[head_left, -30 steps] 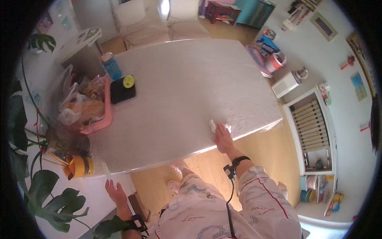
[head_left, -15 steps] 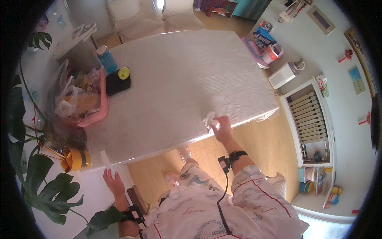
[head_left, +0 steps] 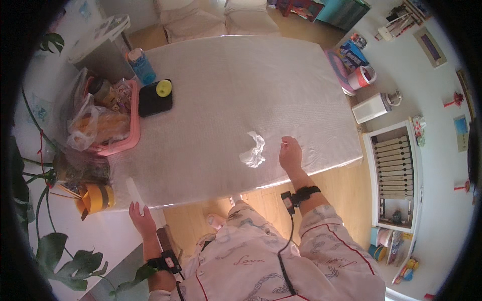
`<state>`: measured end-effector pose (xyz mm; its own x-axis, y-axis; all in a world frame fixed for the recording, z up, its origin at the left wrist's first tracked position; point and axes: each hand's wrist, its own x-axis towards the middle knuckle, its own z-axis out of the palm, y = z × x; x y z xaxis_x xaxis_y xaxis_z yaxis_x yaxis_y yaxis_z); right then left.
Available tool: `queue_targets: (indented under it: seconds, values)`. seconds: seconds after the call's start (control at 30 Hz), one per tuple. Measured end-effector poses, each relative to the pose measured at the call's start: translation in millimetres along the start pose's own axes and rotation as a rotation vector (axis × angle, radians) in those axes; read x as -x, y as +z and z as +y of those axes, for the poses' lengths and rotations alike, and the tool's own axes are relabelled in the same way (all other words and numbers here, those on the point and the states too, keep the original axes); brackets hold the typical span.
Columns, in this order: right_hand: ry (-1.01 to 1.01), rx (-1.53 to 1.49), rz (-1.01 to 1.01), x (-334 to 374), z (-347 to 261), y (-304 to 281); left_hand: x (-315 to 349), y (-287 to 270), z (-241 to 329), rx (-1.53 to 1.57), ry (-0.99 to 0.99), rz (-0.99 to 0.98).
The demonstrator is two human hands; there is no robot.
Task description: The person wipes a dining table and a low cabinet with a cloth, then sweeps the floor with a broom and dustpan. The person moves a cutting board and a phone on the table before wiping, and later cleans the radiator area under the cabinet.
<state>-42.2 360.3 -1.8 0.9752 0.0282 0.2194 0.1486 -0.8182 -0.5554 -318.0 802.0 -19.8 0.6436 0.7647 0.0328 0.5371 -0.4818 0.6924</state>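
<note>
A crumpled white tissue [head_left: 253, 150] lies on the near right part of the covered table [head_left: 216, 95]. Just right of it, apart from it, my right hand [head_left: 290, 154] is over the table with its fingers curled in and nothing visible in them. My left hand [head_left: 143, 220] is at the table's near left edge. Its fingers are closed on the lower end of a narrow, pale white strip [head_left: 134, 190], whose other end reaches over the tabletop. What the strip is made of does not show.
A pink basket [head_left: 134, 113] of bagged goods stands at the left, near a blue bottle [head_left: 142, 67] and a black pad [head_left: 150, 106] bearing a yellow-green round thing [head_left: 163, 88]. A yellow holder [head_left: 98, 197] and plant leaves [head_left: 52, 246] crowd the near left.
My right hand has let go of the tissue, which now lies spread on the table to its left. The left hand still holds the strip. The whole view has shifted slightly.
</note>
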Motion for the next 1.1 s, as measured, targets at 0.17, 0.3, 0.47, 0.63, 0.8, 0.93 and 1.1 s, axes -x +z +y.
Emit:
queue_targets:
  seconds: [0.17,0.3,0.47,0.63,0.8,0.93,1.1]
  values:
    - [-0.386,0.309,-0.334,11.9,-27.3,41.5,-4.1,6.2,15.3,-0.133,-0.062,-0.022]
    - [-0.235,0.354,-0.383,14.8,-73.1,116.6,-6.9,14.4,21.1,-0.09,-0.16,-0.02]
    - [-0.752,0.028,-0.807,16.8,-176.2,189.3,-16.2,32.2,27.3,-0.117,-0.152,-0.027]
    - [-0.95,0.026,-0.775,-35.1,-216.0,201.9,-43.9,53.8,38.8,-0.207,-0.065,0.122]
    - [-0.584,0.183,-0.689,-143.4,-134.6,169.7,-82.2,65.8,31.7,-0.576,-0.01,0.153]
    - [-0.251,0.38,-0.483,-205.3,2.1,94.1,-116.7,81.0,21.8,-0.699,-0.045,0.097]
    - [0.326,0.695,-0.403,-176.7,156.7,-35.2,-142.8,96.2,17.4,-0.742,-0.126,0.017]
